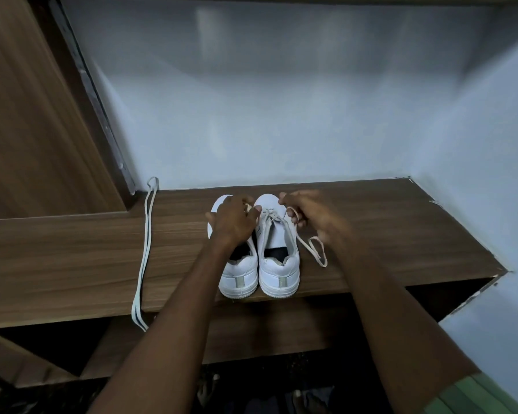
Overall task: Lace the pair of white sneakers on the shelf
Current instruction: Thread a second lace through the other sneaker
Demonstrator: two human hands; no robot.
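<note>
1. Pale blue walls back a brown wooden shelf (72, 249).
2. At its left, a spare white shoelace (145, 249) lies doubled, ends hanging off the front edge.
3. Left sneaker (240, 273) sits mid-shelf, heel toward the camera; the left hand (234, 219) above it pinches a lace end.
4. Right sneaker (278, 264) touches its mate, partly laced; the right hand (305, 213) pinches its lace (314, 252), which loops onto the shelf.

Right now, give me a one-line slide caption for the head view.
Two hands thread a lace through the right sneaker on a wooden shelf; a spare lace waits nearby.
</note>
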